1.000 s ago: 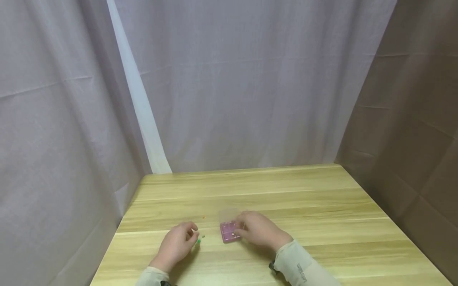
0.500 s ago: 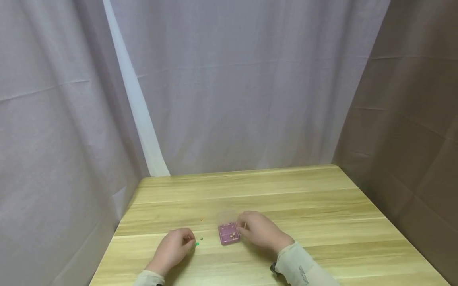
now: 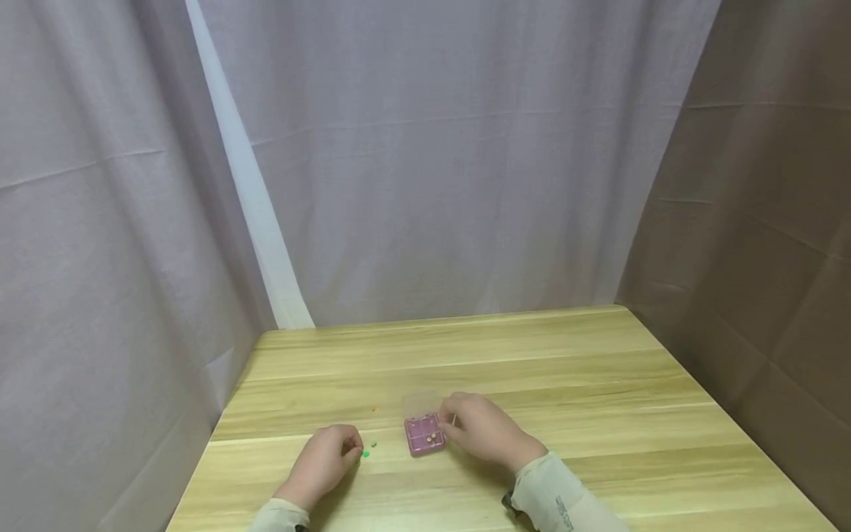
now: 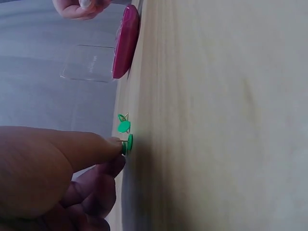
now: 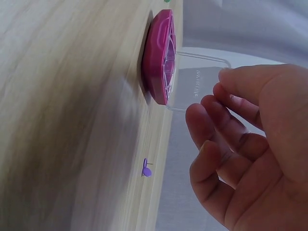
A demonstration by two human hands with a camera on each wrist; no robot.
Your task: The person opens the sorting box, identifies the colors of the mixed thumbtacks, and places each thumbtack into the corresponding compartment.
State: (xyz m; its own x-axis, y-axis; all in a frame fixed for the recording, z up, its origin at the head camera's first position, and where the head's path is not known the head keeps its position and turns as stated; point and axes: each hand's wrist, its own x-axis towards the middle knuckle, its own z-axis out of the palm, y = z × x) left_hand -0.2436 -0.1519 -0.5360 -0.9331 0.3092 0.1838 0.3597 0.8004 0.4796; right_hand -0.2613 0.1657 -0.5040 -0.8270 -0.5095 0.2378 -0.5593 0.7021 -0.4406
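Observation:
My left hand [image 3: 323, 458] is low over the table, its thumb and forefinger pinching a green thumbtack [image 4: 123, 148] close to the wood. Another green tack [image 4: 130, 141] touches or nearly touches the fingertips, and more green tacks [image 4: 123, 126] lie just beyond. A pink, compartmented box [image 3: 415, 445] stands to the right, its clear lid [image 5: 192, 86] raised at the back. Small brass-coloured pieces [image 3: 431, 438] sit in its front right compartment. Beside the box's right edge, my right hand [image 3: 485, 431] hovers with loosely curled fingers; I see nothing held in it.
Purple thumbtacks [image 5: 146, 169] lie on the table near the right hand. A tiny orange thing [image 3: 375, 408] lies behind the green tacks. Grey curtains [image 3: 452, 185] hang around the wooden table [image 3: 532, 355].
My right hand has drawn slightly away from the box, uncovering more of its front right compartment. The left fingertips have come together at the green tacks. The head view has shifted a little.

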